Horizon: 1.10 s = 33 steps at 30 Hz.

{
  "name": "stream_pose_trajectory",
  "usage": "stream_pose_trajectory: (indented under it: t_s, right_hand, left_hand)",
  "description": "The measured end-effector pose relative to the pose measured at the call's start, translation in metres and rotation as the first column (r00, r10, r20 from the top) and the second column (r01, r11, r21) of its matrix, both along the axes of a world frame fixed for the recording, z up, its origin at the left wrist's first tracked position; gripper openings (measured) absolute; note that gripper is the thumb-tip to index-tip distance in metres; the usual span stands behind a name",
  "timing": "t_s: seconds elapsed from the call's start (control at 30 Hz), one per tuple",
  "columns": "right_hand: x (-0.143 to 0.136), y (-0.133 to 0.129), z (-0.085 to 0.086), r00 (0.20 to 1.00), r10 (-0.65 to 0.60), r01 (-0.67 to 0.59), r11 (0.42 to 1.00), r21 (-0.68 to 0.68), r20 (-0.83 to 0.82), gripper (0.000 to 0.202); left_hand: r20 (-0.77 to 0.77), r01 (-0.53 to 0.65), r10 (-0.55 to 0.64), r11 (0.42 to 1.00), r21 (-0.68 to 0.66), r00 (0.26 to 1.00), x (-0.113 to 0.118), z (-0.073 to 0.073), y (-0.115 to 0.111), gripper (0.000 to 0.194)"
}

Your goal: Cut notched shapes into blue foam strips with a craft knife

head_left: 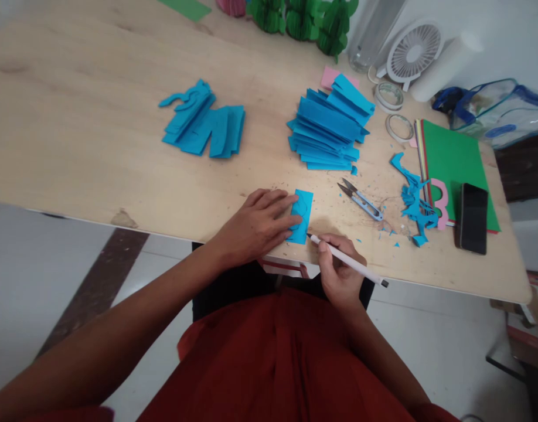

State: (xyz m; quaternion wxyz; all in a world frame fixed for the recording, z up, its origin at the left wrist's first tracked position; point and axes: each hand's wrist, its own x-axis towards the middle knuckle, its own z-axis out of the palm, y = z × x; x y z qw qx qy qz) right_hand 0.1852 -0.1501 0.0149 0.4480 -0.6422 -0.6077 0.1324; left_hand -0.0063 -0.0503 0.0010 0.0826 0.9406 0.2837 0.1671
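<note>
My left hand (pixel 264 223) lies flat with outstretched fingers on a small blue paper piece (pixel 305 205) near the table's front edge. A curved drawn line shows on that paper, partly hidden by the fingers. In my right hand (pixel 341 269) is a white pen (pixel 348 258), its tip at the paper's right edge. Thread snips (pixel 360 199) with blue handles rest to the right of the paper. Beyond it sits a fanned pile of folded blue paper (pixel 328 126). Another group of blue paper pieces (pixel 203 126) lies farther left.
At right, blue paper scraps (pixel 414 202), a pink cutout (pixel 440 204) and a phone (pixel 472 218) lie on or beside a green-topped paper stack (pixel 453 158). Tape rolls (pixel 399 127), a small fan (pixel 413 53) and green paper decorations (pixel 302 20) stand at the back.
</note>
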Motion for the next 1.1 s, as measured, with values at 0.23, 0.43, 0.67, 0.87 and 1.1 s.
stream_pose_trajectory:
  t_s: [0.23, 0.43, 0.67, 0.87, 1.1]
  right_hand:
    - [-0.0017, 0.0026, 0.0022, 0.998, 0.013, -0.015, 0.999, 0.029, 0.059, 0.01]
    - [-0.0028, 0.0045, 0.0046, 0.996, 0.026, -0.031, 0.998, 0.054, 0.088, 0.011]
    - [-0.0028, 0.0042, 0.0057, 0.993, 0.034, -0.038, 0.999, 0.032, 0.116, 0.012]
    - [-0.0035, 0.0047, 0.0067, 0.991, 0.049, -0.057, 0.997, 0.057, 0.127, 0.011]
    - [-0.006, 0.0042, 0.0062, 0.989, 0.06, -0.068, 0.996, 0.053, 0.137, 0.012]
  left_hand:
    - [0.001, -0.004, 0.004, 1.0, -0.005, 1.0, 0.0007, -0.001, 0.0009, 0.028]
    - [0.005, 0.0, 0.0, 1.0, -0.004, 1.0, 0.001, -0.0003, 0.0002, 0.027]
    - [-0.004, -0.007, 0.007, 1.0, -0.003, 1.0, 0.0001, -0.0016, 0.0004, 0.028]
    - [-0.004, -0.008, 0.008, 1.0, 0.006, 1.0, 0.0008, -0.0009, -0.0002, 0.027]
    - [0.014, -0.01, 0.01, 1.0, -0.001, 1.0, 0.0015, -0.0005, 0.0001, 0.025]
